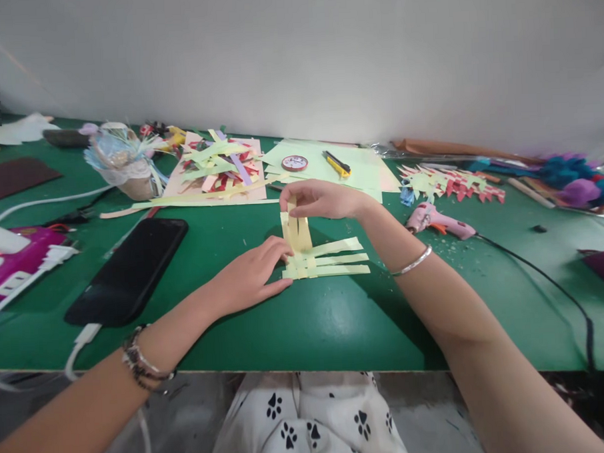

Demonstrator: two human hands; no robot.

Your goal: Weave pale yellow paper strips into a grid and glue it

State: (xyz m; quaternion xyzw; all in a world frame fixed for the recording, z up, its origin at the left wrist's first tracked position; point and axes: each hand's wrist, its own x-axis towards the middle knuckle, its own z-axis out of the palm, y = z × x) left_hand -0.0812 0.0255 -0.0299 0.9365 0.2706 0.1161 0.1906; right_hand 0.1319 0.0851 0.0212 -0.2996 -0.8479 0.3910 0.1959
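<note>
A small weave of pale yellow and green paper strips lies on the green table in front of me. Several loose strip ends fan out to its right, and others stand up at its far side. My left hand holds the left edge of the weave, its fingertips on top and its thumb along the near corner. With bent fingers my right hand pinches the tops of the upright yellow strips and keeps them raised. Its fingertips partly hide the strip ends.
A black phone on a white cable lies left. Behind are a pile of paper scraps, green sheets, a roll of tape and a yellow cutter. A pink glue gun with a black cord rests right.
</note>
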